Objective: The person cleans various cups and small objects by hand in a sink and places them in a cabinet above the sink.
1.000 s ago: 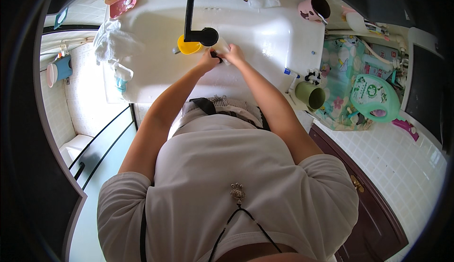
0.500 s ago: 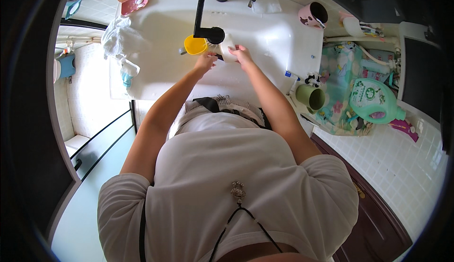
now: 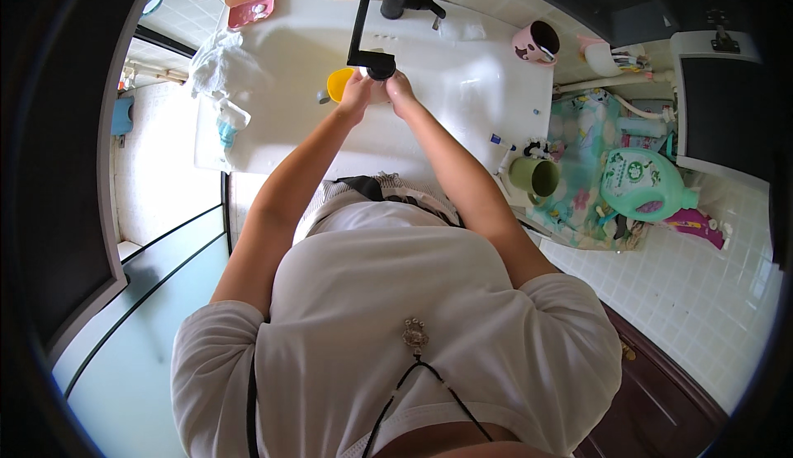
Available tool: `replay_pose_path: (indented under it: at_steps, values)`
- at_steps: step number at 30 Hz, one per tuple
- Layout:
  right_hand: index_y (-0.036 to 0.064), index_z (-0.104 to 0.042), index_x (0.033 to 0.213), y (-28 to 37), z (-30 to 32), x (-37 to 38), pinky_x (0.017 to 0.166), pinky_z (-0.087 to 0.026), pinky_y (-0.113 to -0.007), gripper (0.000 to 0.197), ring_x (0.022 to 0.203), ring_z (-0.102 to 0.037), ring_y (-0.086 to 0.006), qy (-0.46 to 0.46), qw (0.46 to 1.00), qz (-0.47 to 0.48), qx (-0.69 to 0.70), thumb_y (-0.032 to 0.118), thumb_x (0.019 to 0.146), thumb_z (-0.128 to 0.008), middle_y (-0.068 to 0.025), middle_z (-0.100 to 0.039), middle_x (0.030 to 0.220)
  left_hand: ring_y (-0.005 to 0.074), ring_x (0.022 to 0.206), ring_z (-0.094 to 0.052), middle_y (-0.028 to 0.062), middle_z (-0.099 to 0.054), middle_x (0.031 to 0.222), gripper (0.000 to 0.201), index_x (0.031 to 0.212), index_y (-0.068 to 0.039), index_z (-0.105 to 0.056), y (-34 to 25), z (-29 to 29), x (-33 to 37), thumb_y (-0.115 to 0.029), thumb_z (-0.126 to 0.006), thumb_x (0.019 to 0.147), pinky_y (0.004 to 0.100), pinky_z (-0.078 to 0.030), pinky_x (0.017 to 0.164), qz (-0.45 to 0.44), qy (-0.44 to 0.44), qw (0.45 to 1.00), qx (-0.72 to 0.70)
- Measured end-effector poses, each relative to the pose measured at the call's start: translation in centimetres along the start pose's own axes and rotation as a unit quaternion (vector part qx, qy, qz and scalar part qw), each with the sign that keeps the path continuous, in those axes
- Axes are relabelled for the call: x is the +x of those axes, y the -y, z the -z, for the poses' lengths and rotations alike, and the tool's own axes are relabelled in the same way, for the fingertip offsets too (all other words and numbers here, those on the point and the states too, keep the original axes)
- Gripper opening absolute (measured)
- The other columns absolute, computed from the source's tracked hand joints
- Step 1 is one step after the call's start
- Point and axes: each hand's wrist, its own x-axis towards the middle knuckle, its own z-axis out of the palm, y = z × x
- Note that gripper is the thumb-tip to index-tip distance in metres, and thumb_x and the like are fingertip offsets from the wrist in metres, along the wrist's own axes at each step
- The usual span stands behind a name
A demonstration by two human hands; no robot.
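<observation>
My left hand [image 3: 357, 97] and my right hand [image 3: 400, 94] are close together in the white sink, under the head of the black faucet [image 3: 381, 66]. Both look curled. Between them shows a pale part of the white cup [image 3: 378, 94], mostly covered by the fingers and the faucet, with my right hand around one side. What my left fingers close on is hidden. Just left of that hand is a cup with a yellow inside [image 3: 337, 85] and a grey handle, partly covered by the hand. The brush with a dark handle cannot be made out.
A white cloth [image 3: 221, 66] hangs over the sink's [image 3: 281, 148] left edge, near a pink soap dish [image 3: 252, 10]. To the right stand a pink cup [image 3: 537, 42], a green cup [image 3: 534, 177], a toothpaste tube [image 3: 504, 156] and a green detergent jug [image 3: 643, 184].
My hands have come together and moved up beneath the faucet head. The white cup and the brush, plainer before, are now largely hidden. The whole view has shifted slightly.
</observation>
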Motion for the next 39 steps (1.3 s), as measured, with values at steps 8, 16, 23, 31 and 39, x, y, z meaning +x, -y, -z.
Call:
replay_pose_path:
  at_steps: [8, 16, 23, 31, 39]
  values:
    - [0.0068, -0.048, 0.109, 0.1, -2.1, -0.1, 0.082, -0.041, -0.044, 0.047, 0.101, -0.050, -0.0388, -0.081, 0.935, 0.187, -0.290, 0.040, 0.076, -0.054, -0.0231, -0.058, 0.100, 0.0177, 0.099, -0.054, 0.0055, -0.054, 0.108, 0.030, 0.120, -0.016, -0.038, -2.0, 0.8, 0.2, -0.024, -0.043, 0.091, 0.0346, -0.047, 0.079, 0.177, 0.028, 0.971, -0.156]
    - [0.0039, -0.059, 0.089, -0.6, -0.9, -1.1, 0.066, -0.044, -0.027, 0.018, 0.068, -0.051, -0.0120, -0.076, 0.989, 0.120, 0.050, 0.020, 0.083, -0.055, -0.0040, -0.059, 0.077, 0.0219, 0.100, -0.055, 0.0050, -0.053, 0.108, 0.028, 0.113, -0.014, -0.044, -2.9, 1.8, -1.3, -0.023, -0.053, 0.087, 0.0430, -0.047, 0.083, 0.138, 0.034, 0.978, -0.154]
    - [0.0025, -0.058, 0.085, -0.6, -0.4, 0.1, 0.044, -0.047, -0.022, 0.012, 0.050, -0.053, -0.0113, -0.065, 0.935, 0.012, 0.349, 0.011, 0.078, -0.063, -0.0022, -0.057, 0.066, 0.0232, 0.094, -0.058, 0.0077, -0.056, 0.102, 0.032, 0.112, -0.006, -0.045, -4.9, 3.2, -1.7, -0.022, -0.057, 0.086, 0.0416, -0.048, 0.084, 0.129, 0.010, 0.979, -0.158]
    - [0.0075, -0.057, 0.083, 1.1, -3.8, 0.7, 0.057, -0.053, -0.030, 0.004, 0.058, -0.057, -0.0160, 0.022, 0.886, -0.043, 0.460, 0.011, 0.083, -0.055, -0.0062, -0.059, 0.068, 0.0259, 0.089, -0.060, 0.0109, -0.058, 0.097, 0.031, 0.110, -0.001, -0.046, -10.6, 7.8, -0.2, -0.015, -0.057, 0.084, 0.0427, -0.051, 0.078, 0.080, -0.033, 0.977, -0.195]
    - [0.0060, -0.058, 0.081, -0.5, -4.1, 2.3, 0.058, -0.048, -0.027, 0.009, 0.059, -0.055, -0.0160, 0.036, 0.851, -0.044, 0.522, 0.014, 0.080, -0.059, -0.0050, -0.058, 0.066, 0.0285, 0.096, -0.058, 0.0100, -0.055, 0.105, 0.040, 0.114, -0.005, -0.045, -17.1, 12.6, 7.5, -0.001, -0.061, 0.077, 0.0393, -0.053, 0.077, 0.027, -0.213, 0.952, -0.217]
